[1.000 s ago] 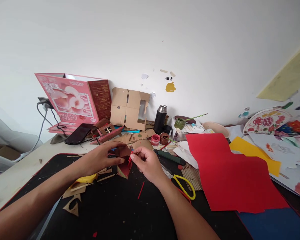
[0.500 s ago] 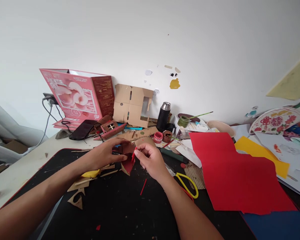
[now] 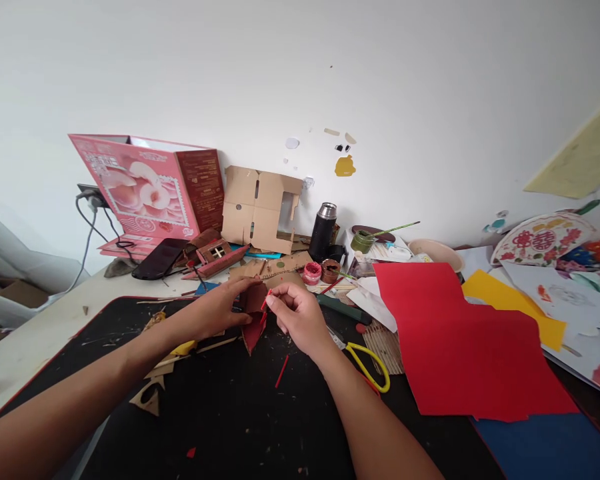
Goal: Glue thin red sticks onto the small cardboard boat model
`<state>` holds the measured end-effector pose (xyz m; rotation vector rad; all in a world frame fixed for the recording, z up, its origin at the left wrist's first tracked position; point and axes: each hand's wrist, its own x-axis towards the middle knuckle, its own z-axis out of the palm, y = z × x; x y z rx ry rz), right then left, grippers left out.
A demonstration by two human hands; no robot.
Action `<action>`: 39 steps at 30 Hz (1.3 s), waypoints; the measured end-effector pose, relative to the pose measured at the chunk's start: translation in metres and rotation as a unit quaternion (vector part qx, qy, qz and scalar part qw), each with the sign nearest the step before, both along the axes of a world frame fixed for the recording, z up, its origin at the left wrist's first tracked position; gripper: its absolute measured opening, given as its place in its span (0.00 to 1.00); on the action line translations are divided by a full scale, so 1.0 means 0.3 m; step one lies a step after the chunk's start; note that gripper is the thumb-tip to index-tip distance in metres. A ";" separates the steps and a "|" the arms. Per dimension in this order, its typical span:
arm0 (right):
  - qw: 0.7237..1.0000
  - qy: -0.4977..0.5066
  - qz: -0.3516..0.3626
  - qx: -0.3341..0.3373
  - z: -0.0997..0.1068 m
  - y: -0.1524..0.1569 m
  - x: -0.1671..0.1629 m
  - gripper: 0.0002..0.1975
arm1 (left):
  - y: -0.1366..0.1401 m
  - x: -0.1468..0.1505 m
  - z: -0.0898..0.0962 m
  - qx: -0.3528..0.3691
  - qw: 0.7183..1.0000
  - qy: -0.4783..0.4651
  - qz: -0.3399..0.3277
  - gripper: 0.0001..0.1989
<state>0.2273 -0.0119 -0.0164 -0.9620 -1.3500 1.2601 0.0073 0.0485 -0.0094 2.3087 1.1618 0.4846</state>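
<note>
My left hand [image 3: 223,308] is closed around the side of a small brown-and-red cardboard model boat [image 3: 253,325], its pointed end toward me. My right hand [image 3: 299,317] pinches a thin red paper strip [image 3: 265,307] between thumb and fingertips, at the boat's right side. Whether the strip touches the boat I cannot tell. Another red strip [image 3: 282,371] lies on the black mat [image 3: 230,427] below my right hand. Scissors with yellow handles [image 3: 368,367] rest beside my right forearm, which partly covers them.
A finished-looking small boat [image 3: 217,259] and a phone [image 3: 159,259] sit at the back left, before a pink box [image 3: 145,190]. Behind my hands stand paint jars [image 3: 312,273] and a black thermos [image 3: 324,230]. Red paper [image 3: 465,340] covers the right side. Cardboard scraps [image 3: 147,398] lie left.
The view has shifted slightly, so the scene sits a little further left. Both hands keep their holds on the boat and the red strip, with the boat tilted slightly differently.
</note>
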 end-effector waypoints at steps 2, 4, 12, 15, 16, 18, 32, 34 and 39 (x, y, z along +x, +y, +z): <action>1.000 0.003 0.002 -0.003 0.000 0.000 -0.001 0.18 | -0.003 -0.001 0.001 0.002 1.000 0.008 -0.009 0.40; 1.000 0.006 0.006 -0.004 -0.002 -0.001 -0.003 0.17 | -0.013 -0.006 0.015 0.009 1.000 0.008 -0.018 0.42; 1.000 -0.006 -0.006 0.009 -0.009 -0.003 -0.007 0.16 | -0.100 -0.002 0.155 -0.104 0.990 -0.097 -0.009 0.27; 1.000 -0.018 -0.006 0.008 -0.010 -0.004 -0.008 0.17 | -0.119 0.017 0.183 -0.117 0.988 -0.102 -0.003 0.23; 1.000 -0.022 -0.004 0.008 -0.010 -0.004 -0.008 0.17 | -0.122 0.022 0.186 -0.111 0.989 -0.098 0.000 0.22; 1.000 -0.026 -0.001 0.007 -0.009 -0.005 -0.008 0.17 | -0.125 0.030 0.186 -0.100 0.991 -0.091 0.008 0.22; 1.000 -0.022 0.005 0.007 -0.006 -0.006 -0.012 0.15 | -0.129 0.050 0.183 -0.082 0.992 -0.090 0.027 0.23; 1.000 -0.023 0.006 0.007 -0.003 -0.007 -0.013 0.14 | -0.132 0.048 0.183 -0.075 0.993 -0.084 0.026 0.23; 1.000 -0.018 0.020 -0.002 0.001 -0.010 -0.012 0.15 | -0.138 0.048 0.186 -0.062 0.995 -0.072 0.035 0.24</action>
